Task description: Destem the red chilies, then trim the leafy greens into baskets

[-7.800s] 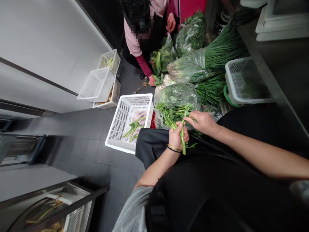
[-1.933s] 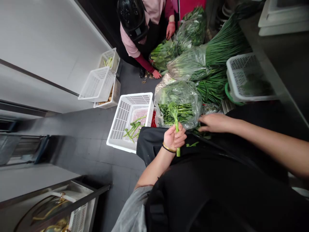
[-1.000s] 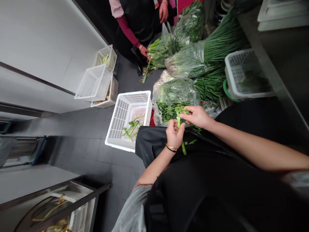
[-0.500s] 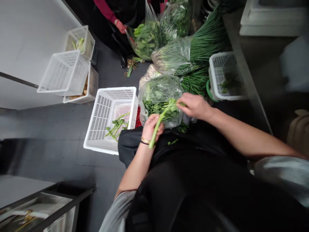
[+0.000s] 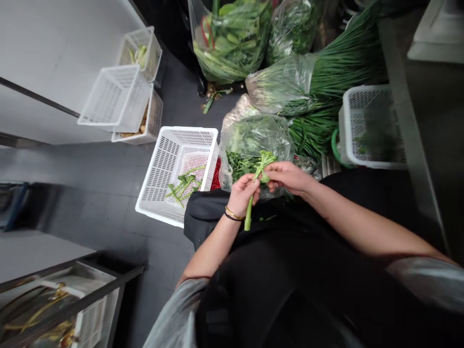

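My left hand [image 5: 246, 193] is closed around a pale green celery stalk [image 5: 248, 215], which slants over my lap with its thick end toward me. At the branching top, my right hand [image 5: 284, 177] pinches a small celery leaf [image 5: 266, 178]. Just beyond both hands lies an open clear plastic bag [image 5: 261, 130] of leafy greens [image 5: 239, 164]. To the left, a white perforated basket [image 5: 161, 193] holds several trimmed stalks [image 5: 185, 183]. A few green scraps [image 5: 267, 218] rest on my black apron.
Long green chives [image 5: 351, 58] in plastic and a bag of mixed greens [image 5: 232, 48] lie farther back. A white basket [image 5: 348, 125] stands at right beside a metal edge [image 5: 409, 96]. Stacked white crates [image 5: 112, 96] are by the wall. A metal rack [image 5: 119, 282] is at lower left.
My right hand has moved from the stalk's tip down to a leaf lower on it. The stalk stands more upright. My view has shifted, and the other person's hand has left it.
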